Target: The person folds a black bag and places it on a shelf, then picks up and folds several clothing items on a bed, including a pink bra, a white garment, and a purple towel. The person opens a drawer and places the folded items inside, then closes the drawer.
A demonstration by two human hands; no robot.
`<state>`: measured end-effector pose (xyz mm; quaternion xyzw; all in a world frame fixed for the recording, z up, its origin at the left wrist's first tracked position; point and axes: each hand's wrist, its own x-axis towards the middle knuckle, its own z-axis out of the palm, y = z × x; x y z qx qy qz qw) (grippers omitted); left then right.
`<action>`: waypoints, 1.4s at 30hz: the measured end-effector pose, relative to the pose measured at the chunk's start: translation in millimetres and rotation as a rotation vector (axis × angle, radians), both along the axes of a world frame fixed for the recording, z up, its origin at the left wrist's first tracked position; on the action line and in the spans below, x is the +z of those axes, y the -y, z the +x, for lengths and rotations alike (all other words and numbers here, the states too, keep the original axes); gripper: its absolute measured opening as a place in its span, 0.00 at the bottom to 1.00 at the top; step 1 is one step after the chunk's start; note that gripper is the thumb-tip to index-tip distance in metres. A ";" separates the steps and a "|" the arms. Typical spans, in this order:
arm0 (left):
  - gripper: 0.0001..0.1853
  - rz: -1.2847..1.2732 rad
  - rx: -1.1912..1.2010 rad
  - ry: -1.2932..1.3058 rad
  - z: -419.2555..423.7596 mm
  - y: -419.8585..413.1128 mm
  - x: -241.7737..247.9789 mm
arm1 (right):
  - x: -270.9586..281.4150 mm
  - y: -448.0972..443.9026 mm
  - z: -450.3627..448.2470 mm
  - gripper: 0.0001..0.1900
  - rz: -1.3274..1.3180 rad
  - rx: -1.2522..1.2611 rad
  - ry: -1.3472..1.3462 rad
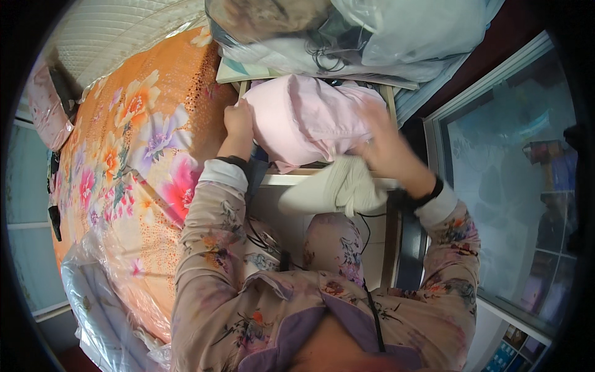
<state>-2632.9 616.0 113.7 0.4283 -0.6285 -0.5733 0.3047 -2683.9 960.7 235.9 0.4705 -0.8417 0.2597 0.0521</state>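
Observation:
A bundle of pale pink cloth [320, 111] fills most of an open drawer [279, 180] before me. My left hand [239, 120] grips the bundle's left edge, its fingers closed at the drawer's side. Blurred by motion, my right hand [383, 135] is at the right side of the pink cloth. Just below its thumb, a cream ribbed knit item [337, 187] overhangs the drawer's front edge. Whether my right fingers hold the knit or the pink cloth is unclear. Most of what lies beneath the bundle is hidden.
Behind the drawer, large clear plastic bags [334, 32] of soft items sit on a board. A bed with an orange floral cover [139, 139] stands close on the left; a plastic-wrapped bundle [107, 297] lies at its near end. Glass-panelled doors [502, 186] are at right.

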 end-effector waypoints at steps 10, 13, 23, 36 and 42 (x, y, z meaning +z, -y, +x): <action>0.29 -1.194 -0.653 0.083 23.4 -57.9 88.6 | -37.6 -6.6 62.9 0.24 0.197 0.154 -0.017; 0.34 -1.311 -1.139 0.277 33.9 -83.6 106.0 | -39.4 -13.3 74.1 0.21 0.070 0.199 0.041; 0.41 -0.912 -1.274 0.808 -27.1 -114.5 80.5 | -24.0 -13.1 16.7 0.29 0.025 -0.097 -0.206; 0.55 -0.875 -1.542 0.629 -5.8 -94.2 107.1 | -63.9 13.3 -131.6 0.24 0.500 -0.200 -0.470; 0.56 -1.026 -1.357 0.834 -6.2 -95.1 105.4 | -37.9 4.1 -58.5 0.33 0.393 -0.273 0.065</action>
